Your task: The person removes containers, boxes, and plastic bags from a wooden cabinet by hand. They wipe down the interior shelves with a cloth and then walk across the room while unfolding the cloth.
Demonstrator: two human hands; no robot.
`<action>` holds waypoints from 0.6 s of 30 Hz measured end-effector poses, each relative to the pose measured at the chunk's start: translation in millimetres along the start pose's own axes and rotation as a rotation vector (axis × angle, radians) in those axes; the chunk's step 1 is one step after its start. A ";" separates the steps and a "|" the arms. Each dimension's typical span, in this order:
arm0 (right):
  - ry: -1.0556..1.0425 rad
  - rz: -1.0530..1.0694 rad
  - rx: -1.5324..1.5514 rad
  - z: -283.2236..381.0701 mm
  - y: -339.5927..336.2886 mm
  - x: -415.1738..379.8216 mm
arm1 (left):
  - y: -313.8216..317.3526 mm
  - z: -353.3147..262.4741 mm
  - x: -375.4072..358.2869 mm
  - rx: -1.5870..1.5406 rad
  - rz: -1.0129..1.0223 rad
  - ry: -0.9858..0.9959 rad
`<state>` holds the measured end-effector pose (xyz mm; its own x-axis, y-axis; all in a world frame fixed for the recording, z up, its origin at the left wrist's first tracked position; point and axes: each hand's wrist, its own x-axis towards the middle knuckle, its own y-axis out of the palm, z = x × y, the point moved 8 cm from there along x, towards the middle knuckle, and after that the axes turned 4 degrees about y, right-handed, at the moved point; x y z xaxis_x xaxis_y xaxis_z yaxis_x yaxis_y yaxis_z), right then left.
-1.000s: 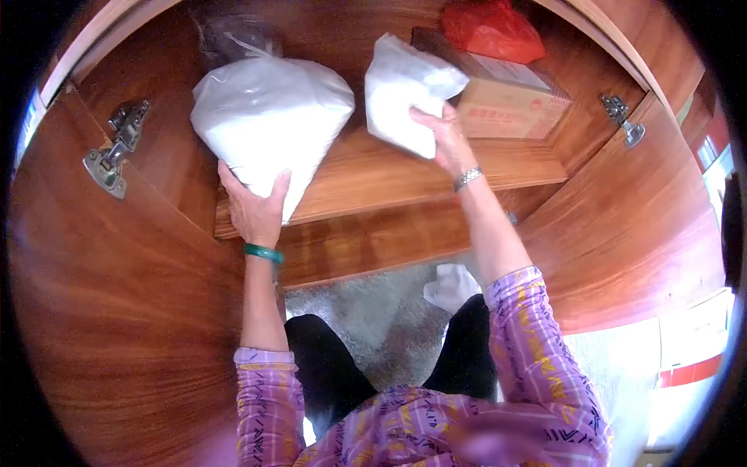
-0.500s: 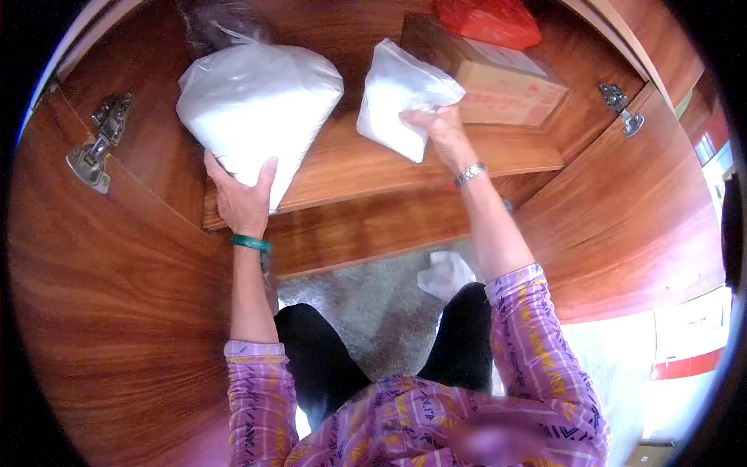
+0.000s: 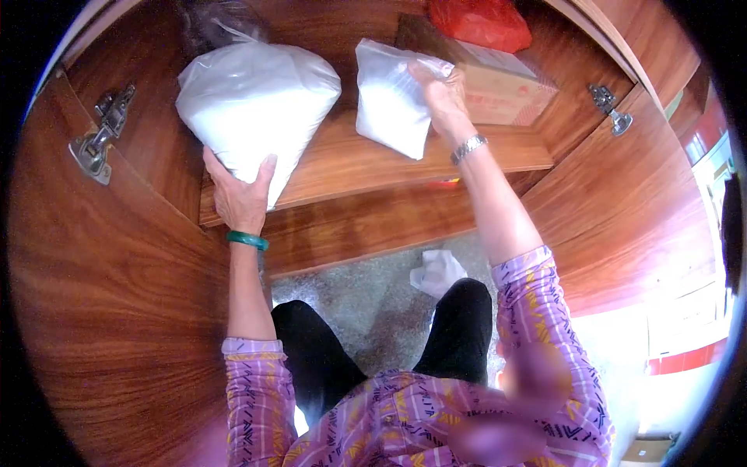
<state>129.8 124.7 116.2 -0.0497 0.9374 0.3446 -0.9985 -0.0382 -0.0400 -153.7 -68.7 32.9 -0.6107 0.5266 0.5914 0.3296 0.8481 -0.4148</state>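
A large clear plastic bag of white powder (image 3: pixel 253 105) rests tilted on the left side of the cabinet shelf, with its twisted top toward the back. My left hand (image 3: pixel 240 191) grips its lower corner, thumb on one side and fingers on the other. To the right stands a smaller plastic bag of white powder (image 3: pixel 389 105). My right hand (image 3: pixel 443 97) is closed on the upper right edge of this bag, its fingers partly hidden behind the plastic.
Behind my right hand a cardboard box (image 3: pixel 502 89) sits on the shelf (image 3: pixel 334 175), topped by a red plastic bag (image 3: pixel 482 23). Open cabinet doors with metal hinges (image 3: pixel 93 152) flank me. A crumpled white bag (image 3: pixel 437 272) lies on the floor by my knee.
My right hand has shifted from the smaller bag's middle right side up to its top edge. My left hand keeps its hold on the large bag.
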 end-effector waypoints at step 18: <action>-0.015 0.146 0.138 -5.8 -0.7 12.4 | 0.2 -2.3 -0.6 -0.026 -0.028 0.042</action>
<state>130.0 138.3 115.0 -0.1937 0.9133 0.3583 -0.9745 -0.2214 0.0377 -151.6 -68.6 34.1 -0.5893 0.5043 0.6312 0.3321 0.8634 -0.3798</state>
